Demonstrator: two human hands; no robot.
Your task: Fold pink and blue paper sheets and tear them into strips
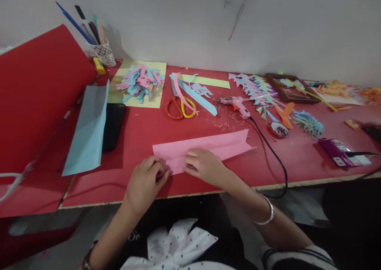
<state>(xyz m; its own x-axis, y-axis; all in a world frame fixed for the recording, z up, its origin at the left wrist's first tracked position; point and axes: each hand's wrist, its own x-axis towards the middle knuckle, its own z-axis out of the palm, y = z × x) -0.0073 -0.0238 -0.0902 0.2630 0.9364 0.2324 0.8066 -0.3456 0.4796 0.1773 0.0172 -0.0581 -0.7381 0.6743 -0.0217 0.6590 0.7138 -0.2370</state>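
A long pink paper strip (208, 143) with a lengthwise crease lies on the red table near its front edge. Its right end splits into two points. My left hand (149, 174) pinches the strip's near left corner between thumb and curled fingers. Pressed on the middle of the near edge is my right hand (205, 166), its fingers curled together on the paper. Behind the strip rest scissors (182, 108) with one red and one yellow handle. A pink glue gun (237, 103) lies to the right of them.
Light blue folded paper (87, 131) overlaps a black phone-like object (113, 127) on the left. Cut paper pieces (141, 81) are heaped on a yellow sheet (153, 101). A black cord (274, 151) hangs over the front edge. A purple power strip (336, 153) sits at right.
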